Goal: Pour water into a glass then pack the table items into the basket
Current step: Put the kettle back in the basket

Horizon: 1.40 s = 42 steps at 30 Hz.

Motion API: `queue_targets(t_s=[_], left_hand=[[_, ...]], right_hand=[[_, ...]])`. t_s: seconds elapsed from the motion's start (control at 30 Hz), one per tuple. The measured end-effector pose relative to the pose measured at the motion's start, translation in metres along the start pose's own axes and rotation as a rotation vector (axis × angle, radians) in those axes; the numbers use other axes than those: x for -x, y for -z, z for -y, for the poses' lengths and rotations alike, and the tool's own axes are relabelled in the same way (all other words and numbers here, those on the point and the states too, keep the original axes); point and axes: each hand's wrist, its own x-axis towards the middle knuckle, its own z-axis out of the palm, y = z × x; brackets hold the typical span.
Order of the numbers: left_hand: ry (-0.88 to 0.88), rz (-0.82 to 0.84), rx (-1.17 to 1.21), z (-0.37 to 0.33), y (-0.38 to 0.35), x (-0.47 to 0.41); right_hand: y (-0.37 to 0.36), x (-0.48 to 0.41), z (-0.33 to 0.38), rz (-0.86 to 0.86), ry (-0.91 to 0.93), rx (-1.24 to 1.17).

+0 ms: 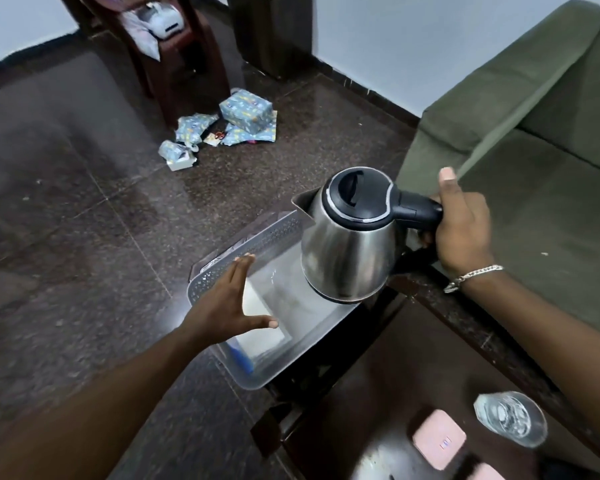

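In the head view, the right hand (463, 225) had its fingers wrapped around the handle of the steel kettle (352, 237), held above the grey basket (222, 268). The left hand (227, 303) hovered over the basket with fingers spread, empty. The filled glass (510, 419) stood on the table (378, 375). Best to lower the kettle upright into the bare far corner, beside the white box (264, 336).

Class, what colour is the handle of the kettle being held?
Black, on the kettle handle in the right hand; seen in the head view.
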Motion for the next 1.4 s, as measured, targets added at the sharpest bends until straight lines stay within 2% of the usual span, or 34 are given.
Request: queue_targets(t_s=[0.17,0.4,0.77,1.1,1.17,1.3,1.4], left_hand=[[0.030,0.044,-0.008,0.016,-0.009,-0.002],[0.066,0.106,-0.020,0.023,-0.024,-0.011],[0.091,0.207,-0.211,0.037,-0.037,-0.018],[0.193,0.202,-0.343,0.032,-0.028,-0.020],[0.213,0.182,-0.334,0.033,-0.029,-0.022],[0.322,0.157,-0.230,0.038,-0.030,-0.027],[0.376,0.109,-0.083,0.041,-0.021,-0.026]], right_hand=[[-0.060,0.013,-0.010,0.021,0.020,0.079],[-0.099,0.025,-0.043,0.069,0.035,0.139],[-0.106,0.025,-0.070,0.035,-0.001,0.105],[-0.099,0.039,-0.068,0.055,0.021,0.067],[-0.096,0.049,-0.065,-0.011,0.102,0.120],[-0.091,0.083,-0.056,-0.192,0.128,0.286],[-0.099,0.122,-0.047,-0.164,0.232,0.302]])
